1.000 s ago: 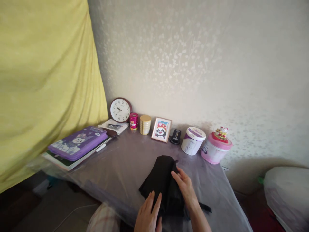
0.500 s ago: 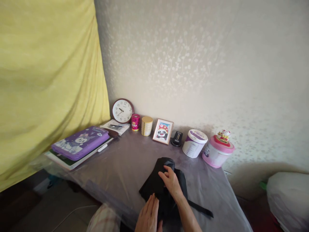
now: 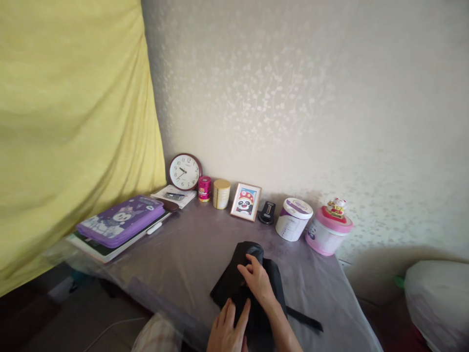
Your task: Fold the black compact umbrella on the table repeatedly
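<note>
A black cloth item [image 3: 229, 286] lies bunched and folded on the mauve-grey table cover [image 3: 190, 244], near the front edge. My right hand [image 3: 257, 282] is curled over its upper fold, with the fingers gripping the cloth. Lower down, my left hand [image 3: 227, 328] rests against the near part of the cloth with its fingers apart. A black strap [image 3: 304, 319] runs out from under the cloth to the right. My hands hide the middle of the cloth, and the lower part runs out of view.
Along the wall stand a clock [image 3: 185, 171], a pink tin [image 3: 204, 188], a cream tin [image 3: 222, 193], a panda picture [image 3: 245, 202], a black device [image 3: 266, 212], a white tub [image 3: 293, 219] and a pink tub [image 3: 326, 231]. A purple case [image 3: 120, 221] lies on books at left.
My right hand has moved left, onto the top fold of the cloth, which now sits more gathered under it. The fingers of my left hand have spread apart on the cloth.
</note>
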`<action>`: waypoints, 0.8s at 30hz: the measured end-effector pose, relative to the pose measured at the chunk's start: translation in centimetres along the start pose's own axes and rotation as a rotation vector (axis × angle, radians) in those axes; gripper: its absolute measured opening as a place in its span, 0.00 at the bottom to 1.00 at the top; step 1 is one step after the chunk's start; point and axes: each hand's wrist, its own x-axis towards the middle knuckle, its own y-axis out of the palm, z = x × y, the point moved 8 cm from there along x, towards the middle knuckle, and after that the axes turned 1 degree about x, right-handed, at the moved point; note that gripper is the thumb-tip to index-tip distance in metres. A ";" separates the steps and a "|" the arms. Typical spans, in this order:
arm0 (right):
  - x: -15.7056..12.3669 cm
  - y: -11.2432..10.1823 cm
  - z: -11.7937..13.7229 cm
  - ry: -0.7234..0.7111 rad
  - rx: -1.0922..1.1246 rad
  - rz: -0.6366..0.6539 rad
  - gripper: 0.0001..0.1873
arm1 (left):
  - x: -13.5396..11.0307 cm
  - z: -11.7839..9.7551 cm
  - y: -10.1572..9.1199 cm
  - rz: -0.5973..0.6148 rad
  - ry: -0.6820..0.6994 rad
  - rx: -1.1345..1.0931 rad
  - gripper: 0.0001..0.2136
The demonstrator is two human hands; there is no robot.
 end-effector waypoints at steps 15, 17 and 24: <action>-3.5 -2.5 0.1 -0.641 -0.339 -0.160 0.15 | -0.4 0.9 1.9 0.110 -0.100 -0.176 0.37; -1.3 -2.8 -0.3 -0.665 -0.399 -0.205 0.16 | -0.3 0.9 1.9 0.116 -0.098 -0.165 0.37; 4.0 -5.0 -0.9 -0.611 -0.488 -0.383 0.21 | -0.3 0.9 1.3 0.080 -0.093 -0.140 0.38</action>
